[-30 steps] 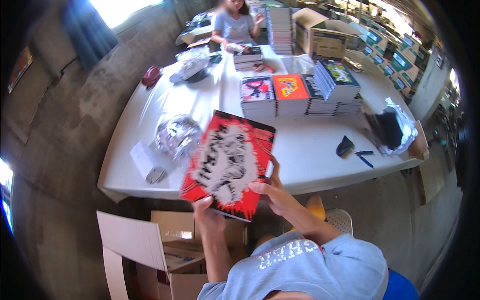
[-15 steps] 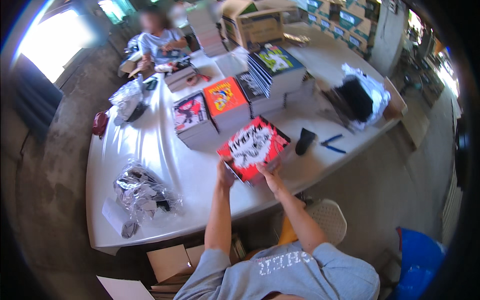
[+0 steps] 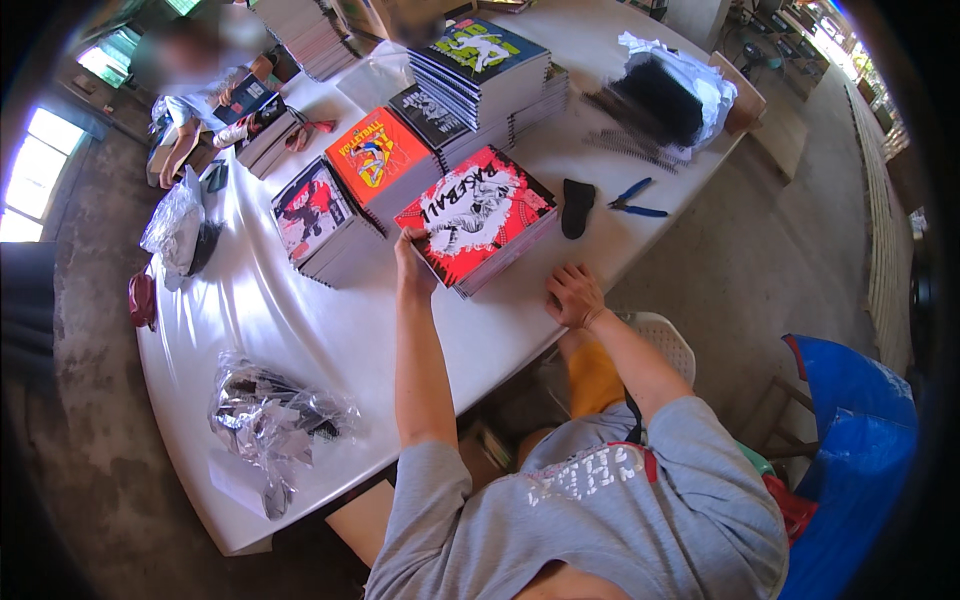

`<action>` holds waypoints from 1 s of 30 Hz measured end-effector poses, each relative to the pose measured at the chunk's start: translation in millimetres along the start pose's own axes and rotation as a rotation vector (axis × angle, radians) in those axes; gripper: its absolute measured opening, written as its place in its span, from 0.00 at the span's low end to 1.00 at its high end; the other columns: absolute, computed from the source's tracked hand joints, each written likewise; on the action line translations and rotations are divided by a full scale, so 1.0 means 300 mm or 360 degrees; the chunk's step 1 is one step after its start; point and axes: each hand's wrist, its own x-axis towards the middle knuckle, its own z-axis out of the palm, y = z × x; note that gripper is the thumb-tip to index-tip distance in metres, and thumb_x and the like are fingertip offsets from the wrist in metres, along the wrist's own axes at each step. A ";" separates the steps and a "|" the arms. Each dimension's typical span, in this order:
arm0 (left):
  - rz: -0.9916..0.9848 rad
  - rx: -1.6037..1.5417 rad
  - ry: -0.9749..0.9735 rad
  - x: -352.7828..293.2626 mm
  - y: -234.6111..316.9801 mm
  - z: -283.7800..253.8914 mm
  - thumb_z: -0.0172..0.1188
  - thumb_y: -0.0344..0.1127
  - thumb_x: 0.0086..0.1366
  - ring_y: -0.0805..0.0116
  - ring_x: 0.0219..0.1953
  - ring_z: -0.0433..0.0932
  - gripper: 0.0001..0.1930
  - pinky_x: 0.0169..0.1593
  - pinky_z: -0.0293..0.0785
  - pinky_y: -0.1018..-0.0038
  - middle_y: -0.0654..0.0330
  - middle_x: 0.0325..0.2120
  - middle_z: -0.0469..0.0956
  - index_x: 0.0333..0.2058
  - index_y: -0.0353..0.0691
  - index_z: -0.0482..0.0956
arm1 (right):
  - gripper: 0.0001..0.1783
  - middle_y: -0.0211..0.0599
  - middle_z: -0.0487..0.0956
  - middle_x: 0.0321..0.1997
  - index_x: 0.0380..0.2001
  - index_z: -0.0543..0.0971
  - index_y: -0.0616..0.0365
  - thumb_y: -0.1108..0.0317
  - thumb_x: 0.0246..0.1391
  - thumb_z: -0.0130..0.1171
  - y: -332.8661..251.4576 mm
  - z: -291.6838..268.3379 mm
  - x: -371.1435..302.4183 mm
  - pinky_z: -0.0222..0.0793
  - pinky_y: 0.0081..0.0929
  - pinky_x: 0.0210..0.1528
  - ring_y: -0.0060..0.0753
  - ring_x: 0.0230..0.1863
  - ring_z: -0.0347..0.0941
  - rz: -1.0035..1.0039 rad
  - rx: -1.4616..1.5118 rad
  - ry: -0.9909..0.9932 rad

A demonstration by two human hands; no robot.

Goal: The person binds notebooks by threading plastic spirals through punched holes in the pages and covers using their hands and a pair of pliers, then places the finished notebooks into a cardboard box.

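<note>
One hand on the red notebooks, the other just chilling

So the left hand (image 3: 416, 268) is against the left edge of the red-covered notebooks (image 3: 478, 215), which sit stacked on the counter (image 3: 350, 335). Most of its fingers are hidden, so can't tell if they're clamped. Right hand (image 3: 575, 297) rests on the counter at the stack's 4 o'clock, holding nothing, fingers loosely curled and a bit apart.

My read: the step is steadying the stack. Shifting it would call for both hands, edges kept even.

With that stack as clock centre: orange-covered notebooks (image 3: 370, 155) at 10, green-and-black notebooks (image 3: 482, 48) at 12, black binding coils (image 3: 660, 100) at 2, a small black pouch-looking thing (image 3: 577, 207) and blue-handled pliers (image 3: 640, 208) at 3, crumpled clear plastic (image 3: 270, 400) at 8.

Counter's white and shiny, creased toward 9. Room: concrete floor (image 3: 770, 250), co-worker (image 3: 195, 105) at 10, bright window (image 3: 38, 180) at 9, blue sheeting (image 3: 855, 470) near 4.
</note>
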 end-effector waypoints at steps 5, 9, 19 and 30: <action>-0.0005 -0.0073 -0.0010 0.091 0.004 0.008 0.50 0.35 0.47 0.59 0.28 0.77 0.10 0.39 0.76 0.65 0.54 0.26 0.77 0.25 0.35 0.73 | 0.13 0.33 0.72 0.30 0.27 0.74 0.51 0.63 0.32 0.57 0.015 0.014 -0.010 0.61 0.37 0.40 0.38 0.38 0.67 -0.0017 -0.0151 -0.0148; -0.0009 -0.0132 0.0034 0.139 -0.020 0.044 0.51 0.33 0.46 0.59 0.25 0.75 0.07 0.36 0.76 0.67 0.57 0.22 0.75 0.23 0.36 0.72 | 0.13 0.34 0.71 0.30 0.25 0.74 0.52 0.63 0.30 0.57 0.013 0.018 -0.024 0.61 0.36 0.40 0.38 0.37 0.67 -0.0059 -0.0107 -0.0124; 0.0122 -0.0090 -0.0033 0.208 -0.027 0.003 0.54 0.36 0.49 0.61 0.31 0.76 0.10 0.41 0.75 0.69 0.56 0.27 0.77 0.26 0.35 0.74 | 0.14 0.32 0.72 0.32 0.28 0.75 0.50 0.59 0.32 0.57 0.027 0.019 -0.024 0.61 0.39 0.42 0.35 0.38 0.68 -0.0138 -0.0079 -0.0244; 0.1176 0.0535 0.0778 0.015 -0.023 -0.094 0.49 0.51 0.58 0.58 0.54 0.67 0.29 0.57 0.62 0.55 0.51 0.54 0.64 0.57 0.47 0.59 | 0.06 0.29 0.72 0.28 0.23 0.73 0.47 0.62 0.41 0.58 0.160 -0.108 0.098 0.64 0.30 0.35 0.30 0.30 0.70 -0.0491 0.1063 -0.0525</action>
